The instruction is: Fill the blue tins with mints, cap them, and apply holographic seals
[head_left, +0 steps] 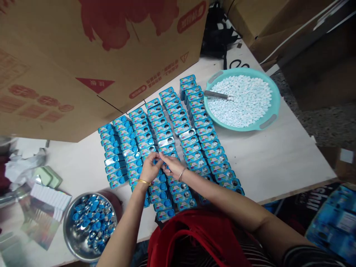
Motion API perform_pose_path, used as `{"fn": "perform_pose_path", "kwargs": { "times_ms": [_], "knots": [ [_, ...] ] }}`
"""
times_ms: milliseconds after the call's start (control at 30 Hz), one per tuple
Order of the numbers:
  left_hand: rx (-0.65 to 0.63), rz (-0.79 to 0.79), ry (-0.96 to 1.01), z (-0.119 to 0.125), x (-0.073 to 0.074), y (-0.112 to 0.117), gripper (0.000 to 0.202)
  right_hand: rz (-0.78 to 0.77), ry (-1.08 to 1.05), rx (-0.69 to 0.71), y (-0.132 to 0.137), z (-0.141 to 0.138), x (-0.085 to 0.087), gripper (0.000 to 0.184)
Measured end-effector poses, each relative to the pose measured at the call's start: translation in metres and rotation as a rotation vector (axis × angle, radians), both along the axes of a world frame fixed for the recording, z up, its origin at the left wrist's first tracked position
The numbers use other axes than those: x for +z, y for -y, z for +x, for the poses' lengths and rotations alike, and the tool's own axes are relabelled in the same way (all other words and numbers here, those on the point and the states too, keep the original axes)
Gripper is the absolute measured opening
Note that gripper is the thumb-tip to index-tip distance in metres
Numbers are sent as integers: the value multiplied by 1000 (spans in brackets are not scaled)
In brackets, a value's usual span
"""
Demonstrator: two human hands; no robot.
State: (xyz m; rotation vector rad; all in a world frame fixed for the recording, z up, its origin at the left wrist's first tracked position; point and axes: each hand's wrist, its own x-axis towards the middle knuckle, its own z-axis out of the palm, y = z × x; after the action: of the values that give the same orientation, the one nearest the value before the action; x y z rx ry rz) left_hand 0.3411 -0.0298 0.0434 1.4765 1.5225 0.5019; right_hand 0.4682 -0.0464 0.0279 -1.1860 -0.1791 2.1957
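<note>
My left hand (151,168) and my right hand (173,167) meet fingertip to fingertip above rows of small blue tins (162,128). Both have their fingers drawn in and pinched; whatever lies between them is too small or hidden to make out. The tins stand upright in several columns. Round blue caps sit in the tops of many tins on the left, such as one tin (165,214) near my body. On the right, the round holes of the tins (218,159) are uncapped, and white pieces show inside.
A steel bowl (68,226) of loose blue and silver caps stands front left. At the back right, a turquoise basin (275,89) holds white tablets and a grey-handled scoop (217,95). A large cardboard box (55,48) borders the tins behind. Papers (41,218) lie left.
</note>
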Motion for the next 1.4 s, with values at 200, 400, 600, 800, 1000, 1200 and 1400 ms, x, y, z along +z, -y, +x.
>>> {"fn": "perform_pose_path", "kwargs": {
  "times_ms": [200,400,600,800,1000,1200,1400],
  "knots": [
    [159,-93,-560,-12,-7,-48,11,39,22,-13,-6,4,-3,57],
    [-105,-394,-912,-18,-9,-86,31,96,4,11,-5,10,-6,60],
    [-120,-365,-1028,-14,0,-81,29,106,67,41,-10,4,4,63],
    [-259,35,-265,2,18,-27,13,97,249,-54,-24,-8,3,66],
    [10,108,-295,-2,5,-44,4,102,203,-178,-44,-20,1,65],
    [88,15,-724,-16,-11,-112,3,160,263,-157,-42,0,-5,61],
    [-112,-341,-965,-20,-16,-147,32,250,338,-113,-30,14,-7,57]
  ]
}}
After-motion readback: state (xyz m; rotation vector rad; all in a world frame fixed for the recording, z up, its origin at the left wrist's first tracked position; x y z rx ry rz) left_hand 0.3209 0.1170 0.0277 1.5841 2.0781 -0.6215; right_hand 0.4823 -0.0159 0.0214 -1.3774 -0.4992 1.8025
